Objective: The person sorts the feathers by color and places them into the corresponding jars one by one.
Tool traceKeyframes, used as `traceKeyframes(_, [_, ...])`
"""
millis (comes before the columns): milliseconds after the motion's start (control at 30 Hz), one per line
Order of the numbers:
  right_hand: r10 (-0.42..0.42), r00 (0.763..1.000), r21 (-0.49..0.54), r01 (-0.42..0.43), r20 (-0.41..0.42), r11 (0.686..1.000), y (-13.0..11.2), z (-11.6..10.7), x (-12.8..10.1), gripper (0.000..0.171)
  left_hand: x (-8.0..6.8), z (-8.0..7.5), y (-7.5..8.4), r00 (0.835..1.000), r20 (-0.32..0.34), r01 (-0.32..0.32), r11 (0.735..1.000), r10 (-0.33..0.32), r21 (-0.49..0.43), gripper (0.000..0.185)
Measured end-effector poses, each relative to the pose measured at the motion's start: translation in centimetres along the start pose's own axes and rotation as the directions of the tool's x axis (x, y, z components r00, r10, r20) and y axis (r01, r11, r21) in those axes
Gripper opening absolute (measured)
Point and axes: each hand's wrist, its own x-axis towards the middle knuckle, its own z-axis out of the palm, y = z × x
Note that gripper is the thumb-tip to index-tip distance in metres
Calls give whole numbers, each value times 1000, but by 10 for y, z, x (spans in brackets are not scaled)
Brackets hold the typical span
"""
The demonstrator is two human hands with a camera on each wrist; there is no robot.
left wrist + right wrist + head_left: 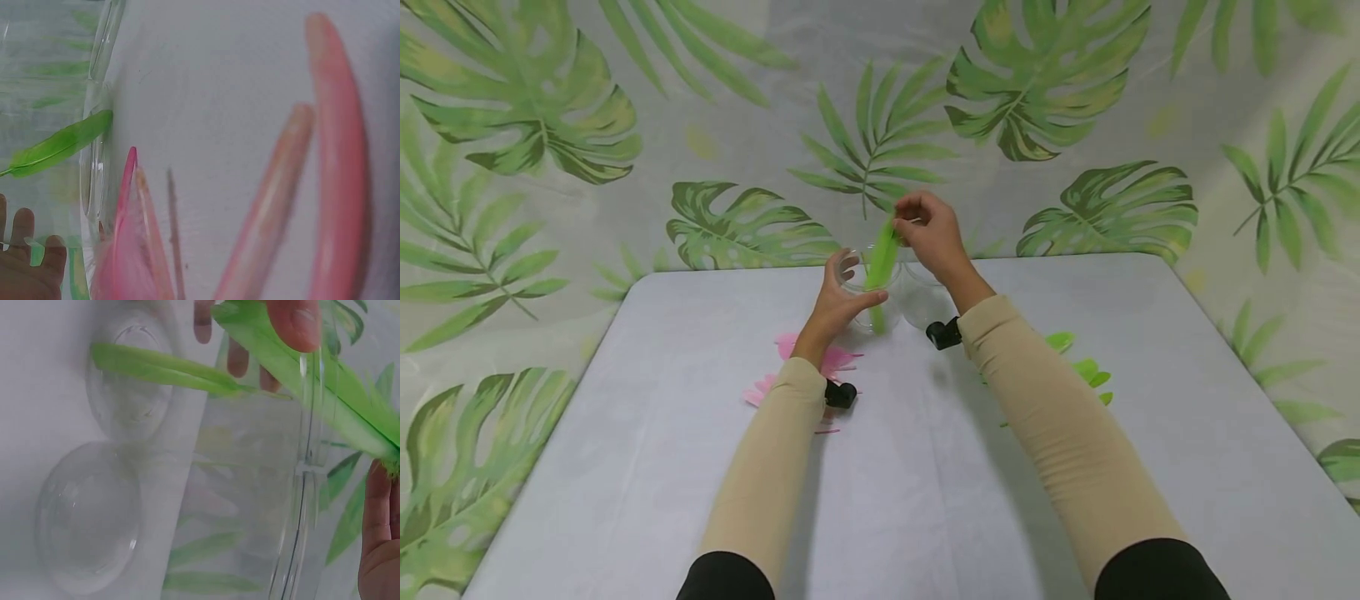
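Note:
My left hand (855,282) grips a clear plastic cup (871,302) standing at the far middle of the table. Above it my right hand (905,218) pinches the top of a long green feather (881,265), whose lower end hangs down inside the cup. In the right wrist view the feather (353,409) runs across the clear cup wall (262,487), and a second green feather (164,367) shows beside it. The left wrist view has the cup's edge (97,156), a green feather (62,144) and blurred pink feathers (331,156) up close.
A second clear container (922,298) stands just right of the held cup; two clear rounded shapes (87,519) show in the right wrist view. Pink feathers (790,343) lie under my left forearm, green feathers (1086,368) beside my right forearm. The white table (625,467) ends at a leaf-print backdrop.

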Motion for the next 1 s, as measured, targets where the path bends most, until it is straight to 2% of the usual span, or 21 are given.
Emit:
traceKeyframes(200, [-18,1000,-45,18,15,999,4,4,-1,30,2,2,0,1000,5,5,999,-5,-40,102])
traceKeyframes(500, [-65,997,-103,69,46,992,8,10,-4,20,3,1,-2,1000,-4,-23,999,23,-33,100])
traceKeyframes(1000, [-23,993,-89,34,119,995,9,17,-7,18,2,-1,-4,1000,-2,-6,1000,6,-23,102])
